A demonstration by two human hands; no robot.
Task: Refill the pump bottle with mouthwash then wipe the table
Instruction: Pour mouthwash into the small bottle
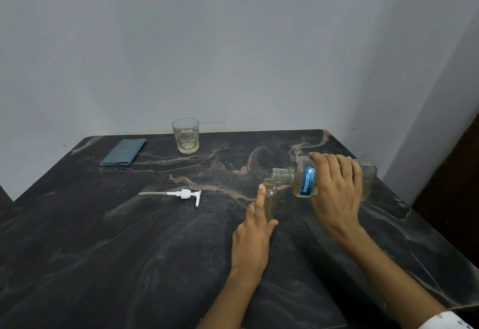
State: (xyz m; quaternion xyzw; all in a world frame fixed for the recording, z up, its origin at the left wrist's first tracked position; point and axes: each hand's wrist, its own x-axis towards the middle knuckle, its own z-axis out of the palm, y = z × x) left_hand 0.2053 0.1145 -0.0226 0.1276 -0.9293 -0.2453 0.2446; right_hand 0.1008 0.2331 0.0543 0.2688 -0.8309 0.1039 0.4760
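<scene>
Mouthwash bottle [305, 181], clear plastic, gripped by right fingers [334, 168]; left fingers [260, 199] steady pump bottle [270, 199].

2 bottles [305, 181] [270, 199], 1 glass [185, 135], 1 pump head [185, 195], 1 cloth [124, 152], 2 hands [252, 235] [337, 188].

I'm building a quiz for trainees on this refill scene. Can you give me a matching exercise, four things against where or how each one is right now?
Things:
1. pump head
2. blue cloth
3. glass
4. mouthwash bottle

States:
A. tipped on its side in the right hand, mouth at the small bottle
B. folded flat at the far left of the table
C. lying loose on the table, off its bottle
D. upright near the wall, a little pale liquid inside

Pairs: 1-C, 2-B, 3-D, 4-A
</scene>
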